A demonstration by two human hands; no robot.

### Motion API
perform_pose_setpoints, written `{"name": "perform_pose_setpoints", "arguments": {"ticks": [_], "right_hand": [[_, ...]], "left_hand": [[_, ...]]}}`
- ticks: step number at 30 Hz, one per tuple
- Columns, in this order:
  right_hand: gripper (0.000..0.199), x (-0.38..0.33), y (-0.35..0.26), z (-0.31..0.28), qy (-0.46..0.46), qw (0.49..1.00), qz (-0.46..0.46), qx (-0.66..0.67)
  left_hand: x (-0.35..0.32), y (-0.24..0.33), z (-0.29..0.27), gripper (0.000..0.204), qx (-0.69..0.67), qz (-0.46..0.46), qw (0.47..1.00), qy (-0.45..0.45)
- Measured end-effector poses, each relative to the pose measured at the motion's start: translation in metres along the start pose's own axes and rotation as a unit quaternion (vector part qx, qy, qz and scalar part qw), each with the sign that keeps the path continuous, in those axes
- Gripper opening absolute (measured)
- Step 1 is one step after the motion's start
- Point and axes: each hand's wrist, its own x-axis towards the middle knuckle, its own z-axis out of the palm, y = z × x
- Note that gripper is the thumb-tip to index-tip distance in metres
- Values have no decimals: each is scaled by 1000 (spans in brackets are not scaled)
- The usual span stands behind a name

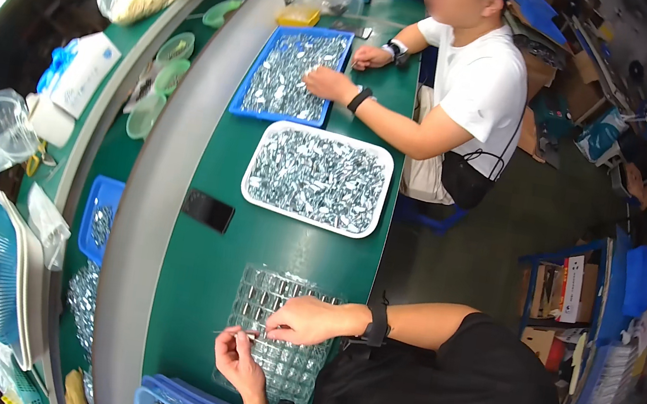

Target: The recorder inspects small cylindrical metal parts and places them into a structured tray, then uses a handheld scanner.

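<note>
Over a clear plastic compartment tray [285, 376] on the green bench, my two hands are close together. My left hand [239, 363] is closed in a pinch at the tray's left edge, and a thin, slender piece pokes out from its fingertips; its kind is too small to tell. My right hand [307, 321] hovers over the tray's middle, fingers pressed together toward the left fingertips. Whatever it may hold is hidden. Shiny metal pieces fill some upper pockets of the tray.
Beyond the tray stand a white tub [381, 211] and a blue tray [240, 98], both full of small shiny metal parts. A black phone [208, 211] lies nearby. Stacked blue bins [147, 403] sit at the near edge. A co-worker [475, 82] reaches into the blue tray.
</note>
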Motion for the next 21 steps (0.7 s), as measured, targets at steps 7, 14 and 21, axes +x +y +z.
{"name": "perform_pose_setpoints", "arguments": {"ticks": [7,14,21], "right_hand": [[21,-51,-10,5,51,999,-5,-12],[21,-132,-10,12,141,987,47,-53],[20,-232,-20,18,234,959,153,-52]], "left_hand": [[-31,8,13,8,-8,30,999,-35],[-70,7,46,8,-100,-19,984,-144],[-119,3,101,9,-135,-55,943,-298]]}}
